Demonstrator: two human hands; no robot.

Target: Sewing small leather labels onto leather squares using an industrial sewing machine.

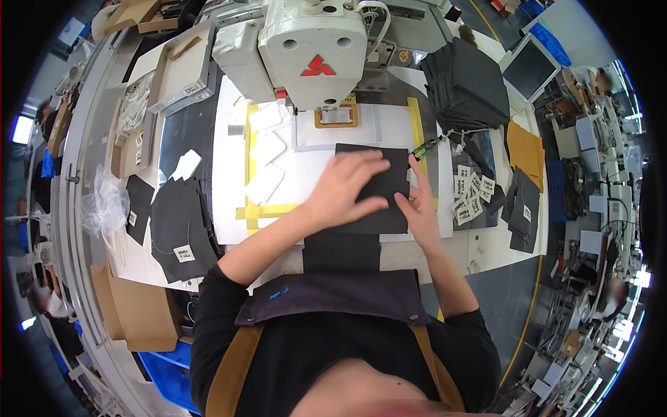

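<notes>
A black fabric panel (386, 217) lies on the white work surface before the sewing machine head (314, 52). My left hand (349, 186) rests flat on the panel, fingers spread. At the panel's right edge is my right hand (421, 205), its thumb by the edge and index finger stretched upward, apart from each other. Just beyond that fingertip are green-handled thread snips (425, 149); whether the finger touches them I cannot tell. Below the machine head sits a small orange-yellow frame (336, 117) on a clear plate. Another dark piece (340, 254) reaches from under the panel toward my apron.
White cards (266, 147) lie along yellow tape on the left. Black fabric pieces (182, 226) are stacked farther left, near boxes (182, 66). On the right are a tall black fabric stack (464, 83), printed white labels (467, 208) and a mustard piece (524, 154).
</notes>
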